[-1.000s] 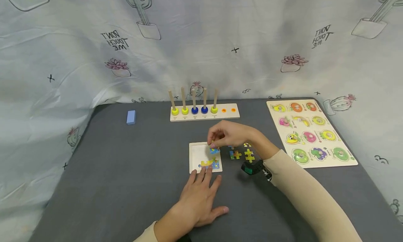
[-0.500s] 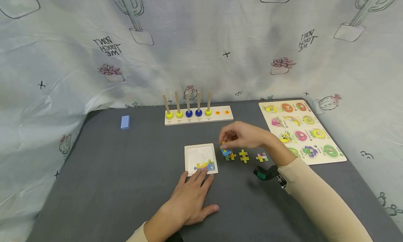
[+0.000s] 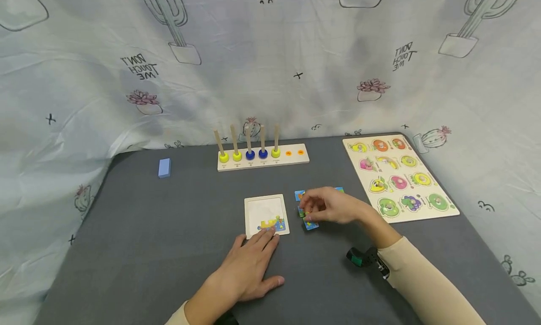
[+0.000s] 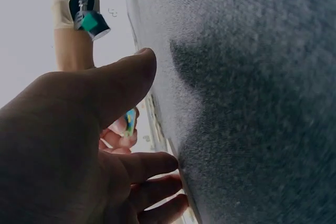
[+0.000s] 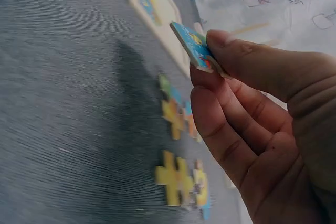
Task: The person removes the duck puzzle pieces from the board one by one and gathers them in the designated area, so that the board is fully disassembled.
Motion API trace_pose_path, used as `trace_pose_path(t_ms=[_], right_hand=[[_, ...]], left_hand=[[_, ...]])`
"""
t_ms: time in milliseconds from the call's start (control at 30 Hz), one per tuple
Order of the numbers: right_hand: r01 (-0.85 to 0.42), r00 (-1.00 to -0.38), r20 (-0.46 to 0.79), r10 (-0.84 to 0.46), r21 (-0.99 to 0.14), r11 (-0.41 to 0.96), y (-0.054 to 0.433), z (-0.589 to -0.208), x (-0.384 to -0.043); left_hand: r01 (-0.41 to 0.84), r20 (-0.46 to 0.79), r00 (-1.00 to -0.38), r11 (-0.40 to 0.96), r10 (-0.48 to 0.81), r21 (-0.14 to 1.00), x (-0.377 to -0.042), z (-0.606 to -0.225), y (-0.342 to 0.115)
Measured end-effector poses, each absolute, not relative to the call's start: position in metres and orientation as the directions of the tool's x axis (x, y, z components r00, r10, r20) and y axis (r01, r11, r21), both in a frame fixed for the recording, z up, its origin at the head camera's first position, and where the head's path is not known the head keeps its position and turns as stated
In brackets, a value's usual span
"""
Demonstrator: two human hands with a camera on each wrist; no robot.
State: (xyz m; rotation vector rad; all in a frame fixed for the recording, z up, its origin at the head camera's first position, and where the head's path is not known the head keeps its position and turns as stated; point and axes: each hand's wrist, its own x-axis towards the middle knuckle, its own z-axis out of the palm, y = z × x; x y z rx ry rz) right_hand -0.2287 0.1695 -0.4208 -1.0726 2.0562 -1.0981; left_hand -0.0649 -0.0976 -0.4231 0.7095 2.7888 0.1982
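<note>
My right hand (image 3: 331, 205) pinches a blue jigsaw piece (image 5: 190, 44) between thumb and forefinger, raised over the table right of the puzzle tray. Loose jigsaw pieces (image 5: 170, 177), yellow and multicoloured, lie on the table below it in the right wrist view. The hand partly hides them in the head view. My left hand (image 3: 247, 268) lies with fingers spread, its fingertips on the near edge of the square wooden puzzle tray (image 3: 253, 207). Along the tray's lower right sit blue and yellow jigsaw pieces (image 3: 276, 223); the rest of its bed is bare.
A peg board (image 3: 264, 163) with yellow and blue rings on upright sticks stands at the back. To the right lies a fruit puzzle board (image 3: 397, 167). A small blue block (image 3: 164, 167) rests at the back left, before the printed curtain.
My right hand has carried the jigsaw piece from over the tray to the right, above the loose pieces. The left hand stays at the tray edge. The head view has shifted slightly.
</note>
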Motion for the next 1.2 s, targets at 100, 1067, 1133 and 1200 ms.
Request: trace_pose_path(t_ms=[100,1067,1133,1200], right_hand=[[-0.381,-0.529,-0.104,-0.842,-0.858,0.345,0.17,-0.431,-0.224],[-0.615,-0.622,0.065,-0.78,-0.657,0.435,0.166,-0.447,-0.209],[-0.622,-0.617,0.071,-0.784,-0.654,0.431,0.164,-0.446,-0.21],[-0.625,-0.611,0.078,-0.788,-0.658,0.42,0.163,-0.445,-0.21]], left_hand=[[0.455,-0.217,-0.844,0.869,0.49,0.194,-0.064,-0.424,-0.098],[0.467,-0.116,-0.86,0.858,0.497,0.212,-0.064,-0.433,-0.1],[0.469,-0.104,-0.862,0.858,0.496,0.208,-0.064,-0.435,-0.1],[0.466,-0.101,-0.866,0.863,0.49,0.197,-0.063,-0.436,-0.099]])
